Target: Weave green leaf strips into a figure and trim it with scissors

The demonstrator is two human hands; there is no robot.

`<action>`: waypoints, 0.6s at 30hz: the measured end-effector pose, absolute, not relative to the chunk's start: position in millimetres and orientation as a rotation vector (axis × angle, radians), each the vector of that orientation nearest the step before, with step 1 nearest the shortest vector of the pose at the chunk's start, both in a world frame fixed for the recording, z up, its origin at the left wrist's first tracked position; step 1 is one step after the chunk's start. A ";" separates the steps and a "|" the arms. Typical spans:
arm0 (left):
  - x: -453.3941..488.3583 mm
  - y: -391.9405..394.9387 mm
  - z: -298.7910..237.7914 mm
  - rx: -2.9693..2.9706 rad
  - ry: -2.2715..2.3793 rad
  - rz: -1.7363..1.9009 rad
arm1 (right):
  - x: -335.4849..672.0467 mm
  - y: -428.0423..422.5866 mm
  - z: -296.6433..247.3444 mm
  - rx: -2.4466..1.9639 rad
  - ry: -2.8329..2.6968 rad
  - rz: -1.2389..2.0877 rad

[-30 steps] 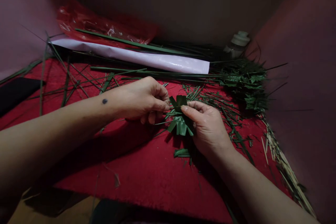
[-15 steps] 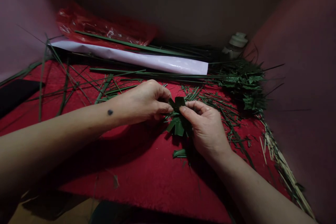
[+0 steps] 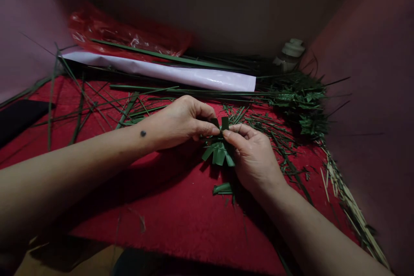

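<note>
Between my two hands is a green woven leaf piece (image 3: pixel 218 153), its flat cut strips fanning down toward me and two short ends sticking up. My left hand (image 3: pixel 189 123) pinches it from the left with thumb and forefinger. From the right, my right hand (image 3: pixel 254 151) grips the same piece, thumb tip close to the left thumb. The middle of the piece is covered by my fingers. Just below it on the red cloth lies a small folded leaf scrap (image 3: pixel 223 189).
Cut leaf bits (image 3: pixel 268 127) litter the red tabletop (image 3: pixel 181 220). Behind lie a white rolled sheet (image 3: pixel 194 76), long green leaves and a red plastic bag (image 3: pixel 129 36). At right are finished-looking leaf shapes (image 3: pixel 304 103), a bottle (image 3: pixel 291 54) and pale sticks (image 3: pixel 352 211). A black flat object (image 3: pixel 22 118) sits left.
My left hand has shifted slightly right, bringing its thumb up to the right thumb. The leaf piece has turned a little, and its lower strips now show more spread.
</note>
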State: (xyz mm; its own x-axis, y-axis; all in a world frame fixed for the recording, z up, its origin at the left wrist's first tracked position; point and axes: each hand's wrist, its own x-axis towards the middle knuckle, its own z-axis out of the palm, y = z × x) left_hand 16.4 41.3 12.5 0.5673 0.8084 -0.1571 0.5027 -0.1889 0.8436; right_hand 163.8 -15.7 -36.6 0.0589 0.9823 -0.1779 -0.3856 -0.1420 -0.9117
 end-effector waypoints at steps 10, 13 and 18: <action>14.8 44.1 17.8 1.921 1.047 0.307 | 163.9 -15.8 -34.8 -1.143 -0.932 1.302; 19.4 40.6 22.0 1.918 1.065 0.372 | 165.1 -16.7 -34.4 -1.162 -0.957 1.295; 23.0 38.1 18.9 1.908 1.080 0.471 | 167.5 -15.6 -38.1 -1.056 -0.876 1.424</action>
State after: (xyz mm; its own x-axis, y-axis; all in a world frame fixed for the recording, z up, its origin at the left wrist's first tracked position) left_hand 23.0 38.1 18.9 0.5519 0.8293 -0.0874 0.5007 -0.2457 0.8300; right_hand 167.5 -15.6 -38.1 0.0021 0.9916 -0.1296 -0.3310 -0.1216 -0.9358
